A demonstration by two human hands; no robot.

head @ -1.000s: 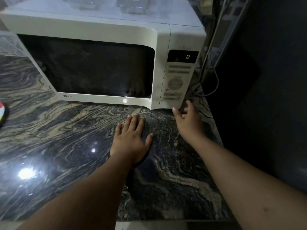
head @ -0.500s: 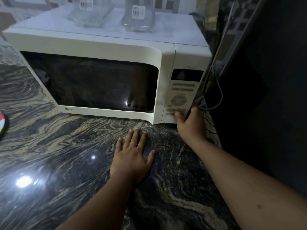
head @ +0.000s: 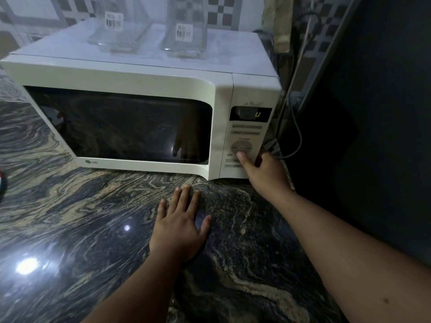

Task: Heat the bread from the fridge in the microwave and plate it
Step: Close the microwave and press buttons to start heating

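Note:
A white microwave (head: 144,75) stands on the dark marbled countertop (head: 70,217) with its door closed. Its window is dark, so nothing inside can be seen, and no bread is in view. The small display (head: 250,114) at the top of the control panel glows with one green digit. My right hand (head: 263,171) reaches up to the panel, its thumb tip touching the lower edge of the round button pad (head: 241,146) and its fingers wrapped around the microwave's right corner. My left hand (head: 179,226) lies flat on the countertop in front of the microwave, fingers spread, holding nothing.
Two clear glass containers (head: 184,31) with barcode labels stand on top of the microwave. A dark tall surface (head: 373,136) rises close on the right, with grey cables (head: 296,136) hanging between it and the microwave. A small red and dark object (head: 1,183) pokes in at the left edge.
My right hand has risen from the countertop to the microwave's control panel, and its thumb now touches the button pad. The left hand has stayed flat. The view has tilted upward.

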